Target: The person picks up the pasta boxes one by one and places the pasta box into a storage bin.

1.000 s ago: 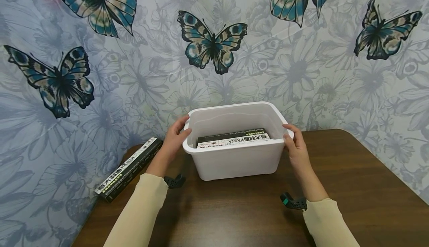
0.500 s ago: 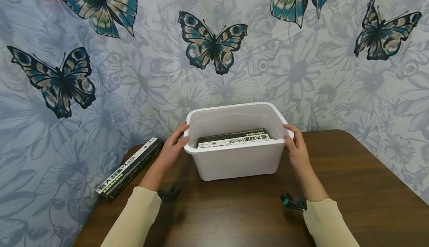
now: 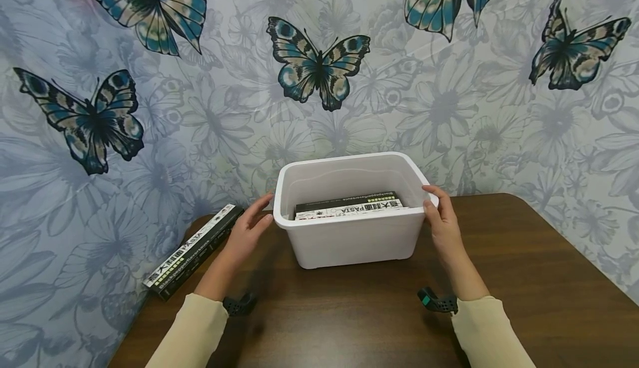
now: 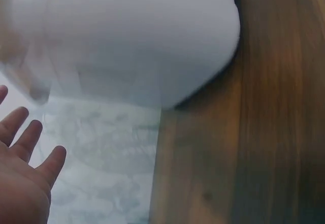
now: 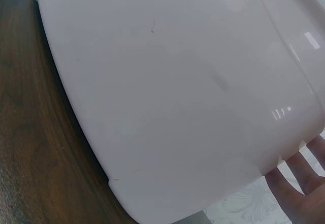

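Note:
A white plastic bin [image 3: 355,240] stands on the table with a box of pasta [image 3: 349,207] inside, its lower part hidden by the front wall. My right hand [image 3: 441,218] holds the bin's right end at the rim, thumb in front and fingers around the outside. In the right wrist view, the fingertips [image 5: 284,183] touch the bin's outer wall. Just off the bin's left end is my left hand [image 3: 247,235], fingers spread and holding nothing. Left of that hand lies a second black-and-white pasta box [image 3: 194,251], slanting along the table's left edge.
The brown wooden table [image 3: 339,318] runs up to a wall covering [image 3: 214,112] with butterflies and flowers. That covering also borders the table on the left. A dark band [image 3: 239,304] is on the left wrist and another band [image 3: 437,300] on the right.
My left hand has let go of the bin's left rim and drawn back leftward and toward me. The right hand and the bin have stayed in place.

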The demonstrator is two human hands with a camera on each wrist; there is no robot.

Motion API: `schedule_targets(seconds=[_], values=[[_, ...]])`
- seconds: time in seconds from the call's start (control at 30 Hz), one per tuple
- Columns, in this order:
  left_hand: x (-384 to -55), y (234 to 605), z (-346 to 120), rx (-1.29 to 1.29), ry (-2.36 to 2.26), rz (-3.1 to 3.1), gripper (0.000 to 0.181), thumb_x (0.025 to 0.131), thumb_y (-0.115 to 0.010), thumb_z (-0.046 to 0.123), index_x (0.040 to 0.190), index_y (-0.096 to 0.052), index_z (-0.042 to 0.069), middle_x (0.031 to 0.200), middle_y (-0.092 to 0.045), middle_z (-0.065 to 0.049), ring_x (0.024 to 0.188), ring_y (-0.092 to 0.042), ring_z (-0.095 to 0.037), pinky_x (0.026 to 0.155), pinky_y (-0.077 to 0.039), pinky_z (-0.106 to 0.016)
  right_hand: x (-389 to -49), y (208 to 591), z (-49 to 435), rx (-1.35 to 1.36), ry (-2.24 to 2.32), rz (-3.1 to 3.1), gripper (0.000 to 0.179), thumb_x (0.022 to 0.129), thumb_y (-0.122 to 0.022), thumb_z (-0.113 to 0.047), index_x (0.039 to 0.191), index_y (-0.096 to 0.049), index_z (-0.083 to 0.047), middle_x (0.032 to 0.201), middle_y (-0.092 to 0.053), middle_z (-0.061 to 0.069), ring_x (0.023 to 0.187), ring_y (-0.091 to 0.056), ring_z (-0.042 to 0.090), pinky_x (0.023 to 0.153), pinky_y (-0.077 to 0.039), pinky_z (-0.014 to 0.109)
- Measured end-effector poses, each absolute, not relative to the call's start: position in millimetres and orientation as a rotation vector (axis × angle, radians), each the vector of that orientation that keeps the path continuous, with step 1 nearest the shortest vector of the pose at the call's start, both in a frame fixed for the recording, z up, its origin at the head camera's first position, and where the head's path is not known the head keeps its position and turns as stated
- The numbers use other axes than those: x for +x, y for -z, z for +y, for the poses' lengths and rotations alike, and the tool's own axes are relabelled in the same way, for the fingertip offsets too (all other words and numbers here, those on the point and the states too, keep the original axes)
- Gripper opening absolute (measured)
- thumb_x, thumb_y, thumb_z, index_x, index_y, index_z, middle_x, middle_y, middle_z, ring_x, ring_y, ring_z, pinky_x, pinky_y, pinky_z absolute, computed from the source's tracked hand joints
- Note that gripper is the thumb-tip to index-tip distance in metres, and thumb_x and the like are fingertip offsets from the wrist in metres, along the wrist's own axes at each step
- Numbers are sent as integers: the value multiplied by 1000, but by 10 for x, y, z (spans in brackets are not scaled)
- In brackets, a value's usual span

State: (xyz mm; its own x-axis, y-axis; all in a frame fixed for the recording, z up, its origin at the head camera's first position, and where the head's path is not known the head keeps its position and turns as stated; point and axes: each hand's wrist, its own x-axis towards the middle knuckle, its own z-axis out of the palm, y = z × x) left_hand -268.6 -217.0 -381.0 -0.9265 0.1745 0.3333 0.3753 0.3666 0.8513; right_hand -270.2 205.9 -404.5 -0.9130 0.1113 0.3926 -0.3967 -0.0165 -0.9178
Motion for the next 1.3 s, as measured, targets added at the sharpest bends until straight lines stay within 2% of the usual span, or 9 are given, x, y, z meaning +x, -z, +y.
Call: schedule_targets(seconds=[0.2,0.43,0.5,0.67,0.73,0.83,0.97,1.03,1.3], values=[[-2618,3840,-2448,-308,1515,-2569,57,104,-52,34,156,-33,19,162,-30,-18,147,-30,-44,112,-34,-63,-2706,4049,2068,290,-1989,-1921,43,107,-41,-22,147,-36,-8,147,-37,3,124,-41,19,89,-43,13],[-2585,3902,-2762,-121,1376,-2647,65,102,-53,45,157,-31,20,165,-24,-15,151,-24,-40,117,-25,-61,-2701,4056,2078,277,-1978,-1926,43,107,-41,-22,147,-36,-8,146,-38,4,124,-42,19,89,-43,13],[-2572,3937,-2840,-55,1347,-2660,67,100,-55,46,157,-30,21,165,-24,-15,151,-24,-40,116,-26,-61,-2697,4057,2078,275,-1977,-1923,43,107,-41,-22,147,-37,-8,146,-38,4,123,-42,19,89,-44,13],[-2510,4028,-3036,71,1253,-2701,72,98,-58,46,158,-27,19,161,-28,-22,143,-35,-46,105,-38,-62,-2697,4053,2073,286,-1978,-1919,42,107,-41,-21,147,-37,-8,145,-39,3,123,-43,20,89,-44,14],[-2485,4063,-3111,89,1209,-2711,73,98,-59,44,158,-27,17,159,-30,-24,137,-39,-46,102,-39,-60,-2700,4051,2070,288,-1977,-1920,42,107,-42,-22,147,-38,-8,145,-39,3,123,-43,20,89,-44,14],[-2442,4106,-3211,116,1158,-2734,75,98,-60,44,158,-26,15,160,-27,-25,139,-36,-47,104,-36,-62,-2704,4051,2069,284,-1978,-1926,43,107,-42,-22,147,-37,-8,145,-38,3,123,-43,20,89,-44,14],[-2384,4158,-3335,159,1102,-2784,81,96,-61,48,159,-24,12,163,-19,-27,148,-20,-50,111,-24,-69,-2710,4060,2071,286,-1983,-1931,43,107,-41,-22,147,-36,-8,146,-38,6,123,-43,20,89,-43,14],[-2361,4182,-3396,179,1085,-2803,83,96,-62,48,159,-22,11,162,-17,-29,148,-17,-52,111,-22,-70,-2713,4064,2071,290,-1989,-1926,43,107,-41,-22,147,-36,-8,145,-38,6,123,-43,20,90,-43,14],[-2301,4328,-3644,217,973,-2796,79,94,-67,33,155,-27,2,154,-27,-36,137,-32,-54,105,-32,-66,-2722,4069,2074,316,-1993,-1911,43,107,-41,-21,147,-35,-7,146,-38,4,125,-42,21,90,-43,14]])
